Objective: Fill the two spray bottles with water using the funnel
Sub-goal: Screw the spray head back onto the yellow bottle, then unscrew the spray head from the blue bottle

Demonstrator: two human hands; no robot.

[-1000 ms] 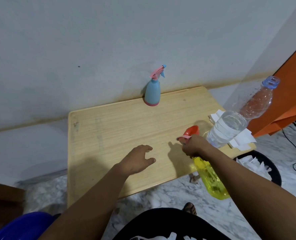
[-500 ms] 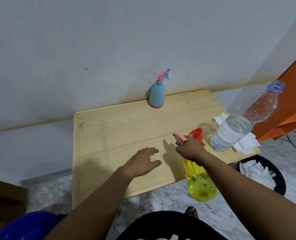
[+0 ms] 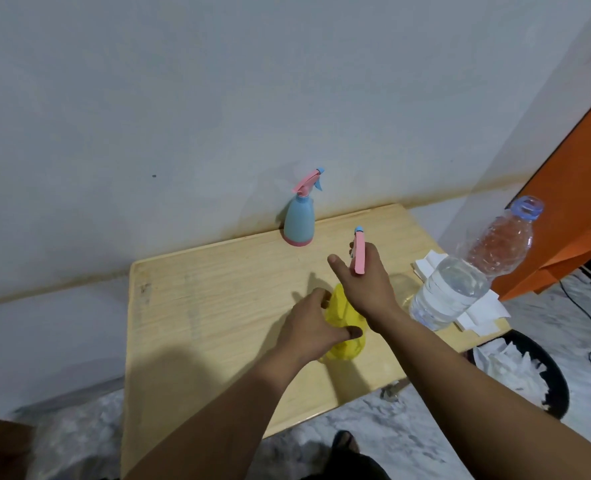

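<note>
The yellow spray bottle (image 3: 344,336), carried below the desk (image 3: 218,306) edge a second ago, now stands on it. The left hand (image 3: 313,329), earlier hovering empty, wraps the bottle's body; the right hand (image 3: 363,282) grips its pink spray head (image 3: 359,252), probably about to unscrew it. The water bottle (image 3: 460,282) stands just right. The funnel is now hidden. The blue spray bottle (image 3: 299,220) waits untouched by the wall.

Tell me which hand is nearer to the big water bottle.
Right. The right hand grips the yellow spray bottle's pink sprayer head just left of the water bottle; the left hand holds the yellow body farther left.
</note>
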